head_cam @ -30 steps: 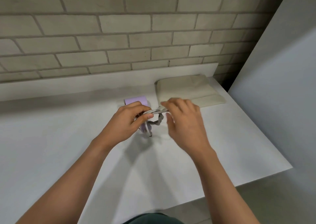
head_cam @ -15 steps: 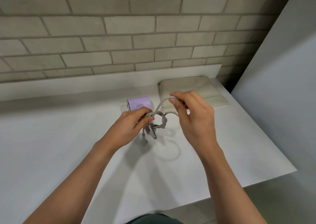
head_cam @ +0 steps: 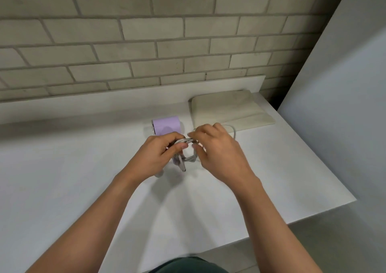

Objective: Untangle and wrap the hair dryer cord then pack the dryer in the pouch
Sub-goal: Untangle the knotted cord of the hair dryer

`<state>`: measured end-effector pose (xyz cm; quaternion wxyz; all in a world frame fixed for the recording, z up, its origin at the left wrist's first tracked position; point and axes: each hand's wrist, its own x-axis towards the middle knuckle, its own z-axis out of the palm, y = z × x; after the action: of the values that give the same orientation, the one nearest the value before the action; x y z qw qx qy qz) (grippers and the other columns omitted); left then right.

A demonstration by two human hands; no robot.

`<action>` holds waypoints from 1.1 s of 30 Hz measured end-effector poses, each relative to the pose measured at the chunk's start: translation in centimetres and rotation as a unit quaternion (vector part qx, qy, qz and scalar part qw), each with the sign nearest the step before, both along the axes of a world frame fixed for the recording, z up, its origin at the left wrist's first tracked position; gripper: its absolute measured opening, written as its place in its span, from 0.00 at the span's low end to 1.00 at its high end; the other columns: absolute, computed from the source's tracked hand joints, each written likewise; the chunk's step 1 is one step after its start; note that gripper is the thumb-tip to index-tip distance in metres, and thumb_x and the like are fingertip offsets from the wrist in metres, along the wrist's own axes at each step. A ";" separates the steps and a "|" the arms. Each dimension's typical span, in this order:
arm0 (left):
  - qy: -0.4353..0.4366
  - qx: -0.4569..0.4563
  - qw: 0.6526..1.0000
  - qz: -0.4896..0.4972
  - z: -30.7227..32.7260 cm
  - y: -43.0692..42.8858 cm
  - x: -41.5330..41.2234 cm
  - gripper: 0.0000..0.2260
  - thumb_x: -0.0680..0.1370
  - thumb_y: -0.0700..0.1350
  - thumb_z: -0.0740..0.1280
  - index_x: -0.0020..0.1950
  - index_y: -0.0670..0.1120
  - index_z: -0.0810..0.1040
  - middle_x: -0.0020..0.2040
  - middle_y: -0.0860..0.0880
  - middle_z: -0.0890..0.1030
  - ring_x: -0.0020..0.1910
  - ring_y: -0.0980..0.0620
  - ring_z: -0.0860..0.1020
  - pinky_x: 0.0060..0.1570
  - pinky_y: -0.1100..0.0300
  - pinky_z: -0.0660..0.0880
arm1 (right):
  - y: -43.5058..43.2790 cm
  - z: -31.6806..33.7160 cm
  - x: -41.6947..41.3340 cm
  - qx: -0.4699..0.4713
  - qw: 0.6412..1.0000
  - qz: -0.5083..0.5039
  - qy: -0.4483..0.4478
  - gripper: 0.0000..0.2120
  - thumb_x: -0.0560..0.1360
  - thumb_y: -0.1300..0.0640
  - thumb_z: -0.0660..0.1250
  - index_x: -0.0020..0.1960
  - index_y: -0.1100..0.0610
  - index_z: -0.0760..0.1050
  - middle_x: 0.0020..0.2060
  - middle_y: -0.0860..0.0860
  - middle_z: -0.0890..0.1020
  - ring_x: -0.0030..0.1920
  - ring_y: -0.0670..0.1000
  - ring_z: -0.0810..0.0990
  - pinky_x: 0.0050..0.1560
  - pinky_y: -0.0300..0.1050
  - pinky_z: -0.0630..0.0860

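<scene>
Lilac dryer [head_cam: 166, 125], grey cord [head_cam: 189, 159], beige pouch [head_cam: 227, 107], white counter [head_cam: 62, 178], grey brick wall [head_cam: 146, 43]

We see wide bare counter [head_cam: 62, 189] to the left of our hands and in front of them, open for passing. Behind the left hand [head_cam: 158, 155] the lilac dryer [head_cam: 166, 125] blocks the way toward the brick wall [head_cam: 146, 43]. The pouch [head_cam: 227, 110] fills the far right corner behind the right hand [head_cam: 219, 149]. A grey panel [head_cam: 344, 105] closes off the right side beyond the counter edge.
</scene>
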<state>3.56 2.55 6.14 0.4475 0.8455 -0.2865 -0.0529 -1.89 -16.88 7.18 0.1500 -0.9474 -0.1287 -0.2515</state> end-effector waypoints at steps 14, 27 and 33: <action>-0.022 0.021 0.999 0.016 -0.5 0.9 0.5 0.05 0.82 0.51 0.68 0.49 0.53 0.83 0.32 0.53 0.78 0.30 0.55 0.70 0.35 0.55 0.69 | -1.6 0.9 1.0 0.230 0.966 -0.091 -0.080 0.07 0.80 0.48 0.72 0.53 0.50 0.86 0.46 0.45 0.86 0.36 0.47 0.79 0.40 0.52 0.80; 0.019 0.011 1.000 0.001 0.0 1.0 0.1 0.08 0.84 0.52 0.66 0.55 0.56 0.85 0.45 0.56 0.86 0.41 0.57 0.81 0.48 0.55 0.77 | -1.0 -0.8 0.4 0.032 0.997 -0.047 -0.043 0.07 0.79 0.46 0.70 0.50 0.47 0.85 0.45 0.44 0.81 0.45 0.52 0.79 0.28 0.46 0.74; 0.074 -0.095 0.992 0.042 0.3 1.0 0.0 0.08 0.83 0.48 0.68 0.57 0.57 0.86 0.51 0.54 0.87 0.50 0.55 0.85 0.53 0.55 0.84 | -3.6 0.0 0.4 0.182 0.983 -0.018 0.021 0.05 0.80 0.47 0.70 0.52 0.46 0.84 0.46 0.42 0.81 0.45 0.43 0.77 0.42 0.47 0.77</action>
<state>3.52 3.51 6.45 0.5473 0.8044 -0.2206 -0.0693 -1.50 -20.49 7.16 0.3180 -0.9117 -0.0608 -0.2531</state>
